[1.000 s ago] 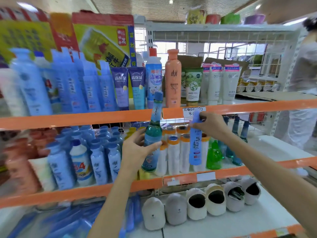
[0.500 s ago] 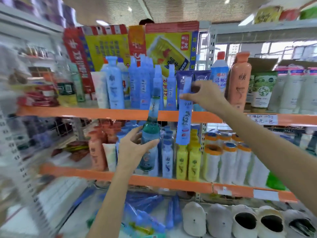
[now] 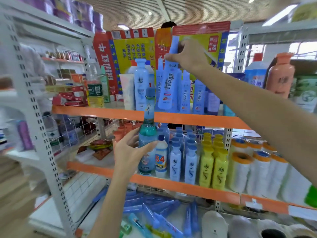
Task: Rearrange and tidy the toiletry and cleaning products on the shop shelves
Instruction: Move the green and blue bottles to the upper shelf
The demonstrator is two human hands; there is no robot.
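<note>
While hands [image 3: 127,152] grip, slim glossy btls [image 3: 147,134]

Teal bottle [image 3: 147,133] blue-capped; pale-blue tube [image 3: 167,83]; orange shelf edge [image 3: 188,118].

The tall green-tinted bottle [image 3: 147,134] with a blue cap looks like clear, glossy glass or plastic. The flat light-blue tube [image 3: 167,83] is smooth, satiny plastic. The orange-edged shelf [image 3: 188,118] and white perforated uprights [image 3: 34,107] look like painted metal. The yellow and red boxes [image 3: 130,48] are glossy printed cardboard.
</note>
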